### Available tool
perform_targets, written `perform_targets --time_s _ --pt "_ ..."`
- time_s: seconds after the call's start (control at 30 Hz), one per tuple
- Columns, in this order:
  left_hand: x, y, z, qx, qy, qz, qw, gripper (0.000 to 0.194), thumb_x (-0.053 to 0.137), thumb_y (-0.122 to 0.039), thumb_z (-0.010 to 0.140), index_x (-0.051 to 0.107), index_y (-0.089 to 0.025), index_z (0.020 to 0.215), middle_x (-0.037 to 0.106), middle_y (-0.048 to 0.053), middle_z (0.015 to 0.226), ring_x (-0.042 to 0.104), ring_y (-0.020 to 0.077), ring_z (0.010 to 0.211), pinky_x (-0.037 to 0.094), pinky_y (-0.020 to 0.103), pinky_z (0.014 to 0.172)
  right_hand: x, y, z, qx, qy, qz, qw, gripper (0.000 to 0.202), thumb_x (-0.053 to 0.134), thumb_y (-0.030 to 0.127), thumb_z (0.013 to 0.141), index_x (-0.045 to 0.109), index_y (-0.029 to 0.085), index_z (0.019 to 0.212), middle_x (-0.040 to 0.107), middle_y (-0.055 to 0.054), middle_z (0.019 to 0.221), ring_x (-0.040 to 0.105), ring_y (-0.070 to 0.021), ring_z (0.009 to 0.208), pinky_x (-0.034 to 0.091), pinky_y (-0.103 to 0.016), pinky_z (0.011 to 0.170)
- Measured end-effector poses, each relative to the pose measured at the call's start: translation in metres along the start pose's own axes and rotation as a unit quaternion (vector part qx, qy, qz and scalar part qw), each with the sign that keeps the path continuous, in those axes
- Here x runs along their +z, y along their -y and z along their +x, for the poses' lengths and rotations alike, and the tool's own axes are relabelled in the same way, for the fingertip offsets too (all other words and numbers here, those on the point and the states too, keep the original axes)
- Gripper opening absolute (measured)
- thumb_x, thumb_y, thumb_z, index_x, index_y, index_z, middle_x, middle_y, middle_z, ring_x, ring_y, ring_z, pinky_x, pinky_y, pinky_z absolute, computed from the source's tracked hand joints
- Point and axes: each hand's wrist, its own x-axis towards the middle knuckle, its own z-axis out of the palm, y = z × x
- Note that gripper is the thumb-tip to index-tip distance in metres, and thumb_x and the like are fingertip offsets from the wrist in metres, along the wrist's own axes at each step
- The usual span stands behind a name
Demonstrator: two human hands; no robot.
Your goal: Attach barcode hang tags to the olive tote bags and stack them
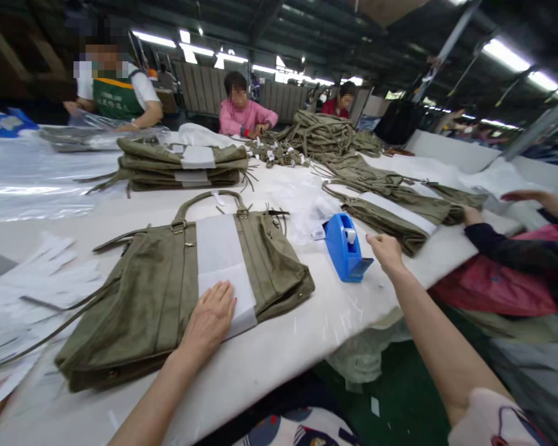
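Observation:
An olive-green handbag (144,291) lies flat on the table in front of me, its handle pointing away. Around its middle runs a white paper band (221,248). My left hand (212,313) rests flat on the lower part of that band, fingers stretched out. Just right of a blue tape dispenser (338,248), my right hand (387,253) is raised with thumb and forefinger pressed together. Whether a piece of tape is between those fingertips is too small to make out.
Loose white paper strips (46,297) cover the table's left side. Banded handbags are stacked (181,164) behind mine, and more lie to the right (390,217). Clear plastic sheets (51,179) are at far left. Co-workers stand across the table; another's arm (506,244) reaches in from the right.

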Motion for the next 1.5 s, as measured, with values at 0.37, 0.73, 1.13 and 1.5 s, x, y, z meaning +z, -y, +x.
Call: perform_targets --time_s 0.37,0.73,1.13,1.5 --pt "0.001 0.006 0.0 0.029 -0.011 0.014 0.999 0.041 0.027 -0.034 0.091 0.054 -0.014 0.114 0.056 0.011 0.122 0.048 0.0235 0.117 0.04 0.041 0.097 0.018 -0.02 -0.002 0.054 0.118 0.156 0.979 0.018 0.062 0.03 0.056 0.056 0.014 0.054 0.058 -0.006 0.055 0.054 -0.0176 0.059 0.041 -0.029 0.054" --pt "0.003 0.01 -0.002 0.061 -0.024 0.027 0.997 0.044 0.024 -0.035 0.091 0.054 -0.013 0.114 0.057 0.011 0.12 0.049 0.0236 0.115 0.041 0.041 0.096 0.022 -0.078 -0.071 0.0 0.052 0.356 0.933 0.034 0.061 0.048 0.064 0.06 0.015 0.072 0.061 -0.006 0.081 0.057 -0.0173 0.079 0.045 -0.028 0.067" --pt "-0.012 -0.007 -0.002 -0.018 0.06 0.014 0.998 0.04 0.028 -0.031 0.091 0.053 -0.012 0.117 0.053 0.012 0.125 0.045 0.0231 0.12 0.037 0.04 0.101 0.0 -0.051 -0.106 -0.233 0.138 0.097 0.958 0.031 0.052 0.048 0.079 0.062 0.019 0.081 0.06 -0.001 0.069 0.053 -0.0143 0.062 0.04 -0.026 0.063" --pt "-0.022 -0.018 -0.001 -0.054 0.054 -0.014 0.997 0.035 0.032 -0.028 0.092 0.048 -0.012 0.118 0.051 0.01 0.126 0.042 0.0214 0.121 0.033 0.037 0.103 0.135 0.18 -0.142 -0.729 0.38 -0.275 0.499 0.02 0.042 0.023 0.09 0.061 0.017 0.091 0.061 -0.007 0.086 0.057 -0.0154 0.077 0.035 -0.023 0.06"
